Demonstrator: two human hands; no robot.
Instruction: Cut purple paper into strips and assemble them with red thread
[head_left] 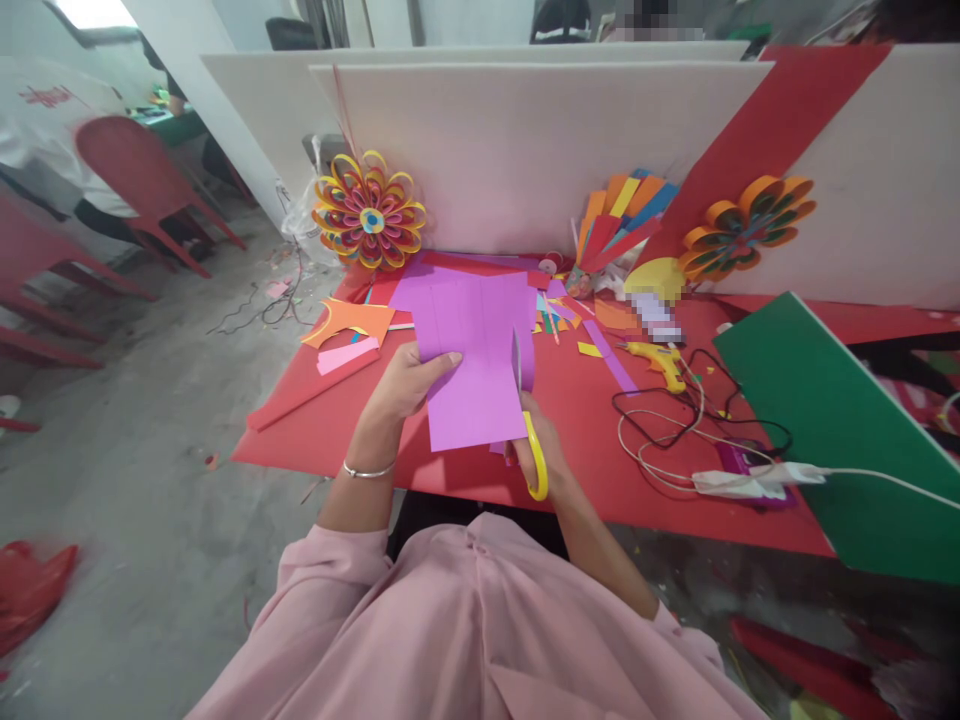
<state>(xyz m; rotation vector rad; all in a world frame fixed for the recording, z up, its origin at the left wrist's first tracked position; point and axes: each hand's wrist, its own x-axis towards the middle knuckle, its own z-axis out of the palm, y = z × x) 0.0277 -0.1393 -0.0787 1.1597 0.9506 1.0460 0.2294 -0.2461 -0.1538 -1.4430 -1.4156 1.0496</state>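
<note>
A sheet of purple paper (pixel 472 370) with faint ruled lines is held up in front of me over the red table. My left hand (pixel 411 380) grips its left edge, thumb on top. In my right hand (pixel 536 445) is a pair of scissors (pixel 536 460) with yellow handles. The blades lie along the right side of the sheet, and a strip curls away beside them. The lower fingers of my right hand are partly hidden behind the paper and handle.
Paper scraps, a yellow glue gun (pixel 660 365), tangled cables and a power strip (pixel 754 475) lie on the red table (pixel 600 470). A green board (pixel 847 430) covers its right end. Paper flowers (pixel 371 220) lean against white boards (pixel 547 150) at the back.
</note>
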